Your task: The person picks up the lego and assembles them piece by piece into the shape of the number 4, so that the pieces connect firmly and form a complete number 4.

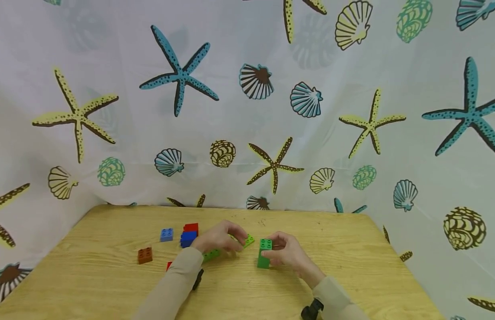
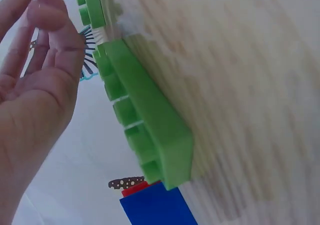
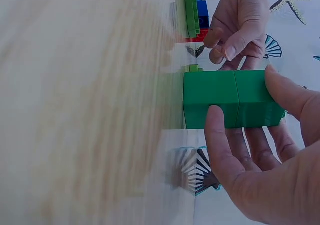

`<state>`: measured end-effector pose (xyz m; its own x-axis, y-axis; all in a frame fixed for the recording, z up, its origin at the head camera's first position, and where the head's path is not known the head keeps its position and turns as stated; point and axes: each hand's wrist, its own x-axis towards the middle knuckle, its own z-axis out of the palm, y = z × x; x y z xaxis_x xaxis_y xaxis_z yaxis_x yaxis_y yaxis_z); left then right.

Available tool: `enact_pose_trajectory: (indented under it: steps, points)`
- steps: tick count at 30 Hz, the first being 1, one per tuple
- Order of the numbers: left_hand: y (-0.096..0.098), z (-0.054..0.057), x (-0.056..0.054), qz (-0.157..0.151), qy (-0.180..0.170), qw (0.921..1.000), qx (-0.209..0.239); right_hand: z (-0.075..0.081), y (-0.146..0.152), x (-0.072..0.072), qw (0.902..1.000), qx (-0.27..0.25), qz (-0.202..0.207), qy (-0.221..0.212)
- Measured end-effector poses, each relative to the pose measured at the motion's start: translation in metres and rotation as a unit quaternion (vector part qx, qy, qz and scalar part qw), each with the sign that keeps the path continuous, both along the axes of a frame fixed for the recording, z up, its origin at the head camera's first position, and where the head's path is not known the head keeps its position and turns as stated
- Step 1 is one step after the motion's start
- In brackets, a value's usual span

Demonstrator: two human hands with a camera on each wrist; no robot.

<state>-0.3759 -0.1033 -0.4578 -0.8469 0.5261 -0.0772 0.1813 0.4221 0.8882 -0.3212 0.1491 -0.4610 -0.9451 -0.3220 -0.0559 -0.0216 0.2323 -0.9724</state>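
My right hand (image 1: 291,256) holds an upright stack of two dark green toy bricks (image 1: 263,260), thumb and fingers on its sides; the seam between the bricks shows in the right wrist view. Left of the stack, my left hand (image 1: 218,238) hovers over the table with loosely bent fingers and nothing in them. A long light green brick (image 2: 150,117) lies studs up below the left hand, partly covered by it in the head view. Near those fingertips lies a smaller lime green brick (image 1: 249,240), partly hidden.
To the left lie a blue brick (image 1: 188,239), a red brick (image 1: 191,227), a light blue brick (image 1: 166,234) and a brown brick (image 1: 145,255). The left sleeve mostly hides another red brick (image 1: 169,265). Behind the wooden table (image 1: 343,249) hangs a shell-patterned cloth (image 1: 231,120).
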Motion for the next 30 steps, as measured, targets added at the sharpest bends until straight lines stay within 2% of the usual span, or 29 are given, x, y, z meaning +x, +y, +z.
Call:
enact_pose_trajectory:
  steps: [5, 11, 14, 18, 30]
  points:
    - [-0.002, -0.002, -0.002, 0.034, 0.03, 0.9989, -0.012, -0.001, 0.0, 0.001, 1.0, -0.002, 0.001, -0.008]
    - [0.007, -0.005, -0.006, 0.059, 0.056, 0.9956, -0.047, 0.0, 0.0, 0.001, 1.0, -0.004, 0.005, -0.002]
    - [0.013, -0.008, -0.008, 0.058, 0.085, 0.9927, -0.062, -0.001, 0.001, 0.0, 1.0, -0.003, 0.007, -0.001]
    - [0.019, -0.009, -0.008, 0.059, 0.1, 0.9899, -0.081, -0.001, 0.001, 0.0, 1.0, -0.002, 0.007, -0.001]
    - [0.017, -0.009, -0.011, 0.032, 0.094, 0.987, -0.126, 0.001, -0.001, 0.002, 1.0, -0.001, 0.001, -0.004]
